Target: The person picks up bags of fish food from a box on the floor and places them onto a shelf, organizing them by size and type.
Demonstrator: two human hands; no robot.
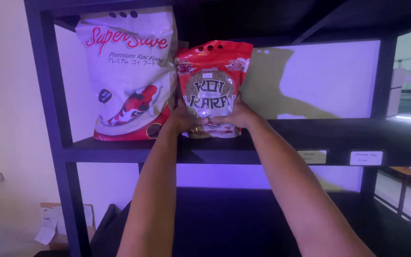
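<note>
We are gripping a red pouch point(212, 85) of fish feed with both hands at the centre of the frame. Our left hand point(185, 119) is closing around its lower left edge, and our right hand point(236, 115) is clasping its lower right edge, thumbs lying across the front near a round clear window showing brown pellets. The pouch is standing upright on a dark shelf point(120, 153), its bottom touching the board.

Just beside it, in the upper left of the frame, a larger white bag point(129, 71) with a red and white fish picture is standing upright, its right side touching the pouch. To the right of the pouch the shelf is carrying two small label tags point(338, 157) on its front edge. Black uprights are framing the shelf, a pale wall is glowing purplish behind it, and a cardboard box point(55, 223) is sitting at the lower left.
</note>
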